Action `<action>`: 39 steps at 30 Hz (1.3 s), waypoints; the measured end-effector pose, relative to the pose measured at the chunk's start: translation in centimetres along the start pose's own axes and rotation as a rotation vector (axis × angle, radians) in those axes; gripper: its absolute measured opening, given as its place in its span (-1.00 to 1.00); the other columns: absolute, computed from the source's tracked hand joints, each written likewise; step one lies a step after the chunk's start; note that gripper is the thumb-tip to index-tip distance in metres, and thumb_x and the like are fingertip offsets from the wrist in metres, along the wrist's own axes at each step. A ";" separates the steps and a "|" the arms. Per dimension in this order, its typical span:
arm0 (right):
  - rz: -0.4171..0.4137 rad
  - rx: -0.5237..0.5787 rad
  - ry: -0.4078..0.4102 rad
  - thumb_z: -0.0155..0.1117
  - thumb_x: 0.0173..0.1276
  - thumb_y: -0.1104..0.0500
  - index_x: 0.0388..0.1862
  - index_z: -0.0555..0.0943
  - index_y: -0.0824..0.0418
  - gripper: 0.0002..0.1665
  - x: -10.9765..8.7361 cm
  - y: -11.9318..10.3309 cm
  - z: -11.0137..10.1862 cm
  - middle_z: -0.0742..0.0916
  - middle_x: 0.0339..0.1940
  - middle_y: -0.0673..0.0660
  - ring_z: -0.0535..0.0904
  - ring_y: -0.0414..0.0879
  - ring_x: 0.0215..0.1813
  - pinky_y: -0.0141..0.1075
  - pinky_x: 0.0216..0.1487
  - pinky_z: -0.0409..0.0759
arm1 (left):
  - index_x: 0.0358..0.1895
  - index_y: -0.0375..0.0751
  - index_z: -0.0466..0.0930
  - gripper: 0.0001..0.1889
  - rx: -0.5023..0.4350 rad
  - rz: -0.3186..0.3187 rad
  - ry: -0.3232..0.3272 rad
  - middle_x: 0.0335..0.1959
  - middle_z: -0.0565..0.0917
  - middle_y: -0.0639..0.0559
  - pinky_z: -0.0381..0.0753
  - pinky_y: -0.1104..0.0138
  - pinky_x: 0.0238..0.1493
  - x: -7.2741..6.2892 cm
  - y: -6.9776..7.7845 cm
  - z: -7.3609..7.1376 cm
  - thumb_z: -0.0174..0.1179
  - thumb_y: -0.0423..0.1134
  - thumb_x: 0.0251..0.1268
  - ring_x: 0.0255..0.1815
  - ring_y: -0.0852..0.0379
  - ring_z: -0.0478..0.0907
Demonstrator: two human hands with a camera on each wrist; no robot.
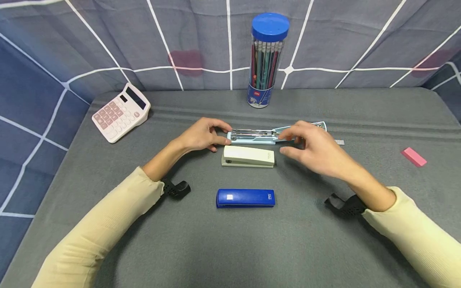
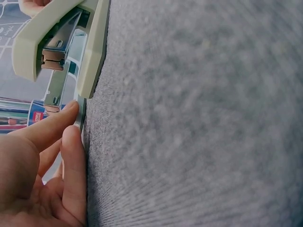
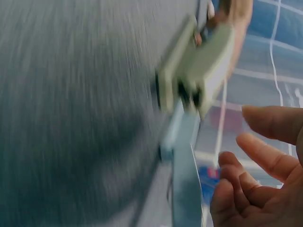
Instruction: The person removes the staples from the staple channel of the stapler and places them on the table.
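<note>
A light blue stapler (image 1: 252, 139) lies swung wide open, its metal magazine exposed and its top (image 3: 185, 179) folded back to the right. My left hand (image 1: 203, 136) pinches the left end of its base between thumb and fingers. Over the hinge side hovers my right hand (image 1: 311, 148), fingers loosely bent; in the right wrist view the hand (image 3: 265, 165) appears apart from the stapler and holds nothing. Just in front sits a cream stapler (image 1: 248, 156), closed. Nearer to me is a dark blue stapler (image 1: 245, 198). A small staple strip (image 1: 339, 142) lies beyond my right hand.
A pink and white calculator (image 1: 122, 114) stands at the back left. Behind the staplers rises a clear tub of pencils (image 1: 265, 60) with a blue lid. A pink eraser (image 1: 414, 157) lies on the grey tabletop (image 1: 245, 248) at the right.
</note>
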State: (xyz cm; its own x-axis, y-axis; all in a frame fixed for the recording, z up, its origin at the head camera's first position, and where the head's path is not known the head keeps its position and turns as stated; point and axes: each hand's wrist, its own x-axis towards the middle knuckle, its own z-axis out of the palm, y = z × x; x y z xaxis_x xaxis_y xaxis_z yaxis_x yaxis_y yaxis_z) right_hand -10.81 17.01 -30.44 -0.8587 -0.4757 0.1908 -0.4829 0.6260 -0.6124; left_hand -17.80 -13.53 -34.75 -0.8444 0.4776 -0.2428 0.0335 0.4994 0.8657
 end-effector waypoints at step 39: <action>0.050 0.169 -0.210 0.49 0.16 0.33 -0.11 0.68 0.24 -0.71 1.7 -0.2 3.1 0.62 -0.32 0.05 0.50 -0.09 -0.28 -0.28 -0.29 0.47 | 0.04 -0.41 0.61 -0.60 -0.038 0.021 -0.062 -0.36 0.69 -0.08 0.65 0.31 -0.58 -4.8 0.1 2.1 0.44 -0.44 0.11 -0.65 0.18 0.54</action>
State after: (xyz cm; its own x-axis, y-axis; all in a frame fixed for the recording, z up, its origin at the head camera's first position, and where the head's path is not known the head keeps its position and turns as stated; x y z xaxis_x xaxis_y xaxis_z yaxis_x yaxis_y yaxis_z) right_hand -11.66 14.12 -32.39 -0.8177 -0.5756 0.0049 -0.3904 0.5485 -0.7394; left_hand -12.66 -14.25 -34.45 -0.8091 0.5319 -0.2498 0.0298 0.4617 0.8865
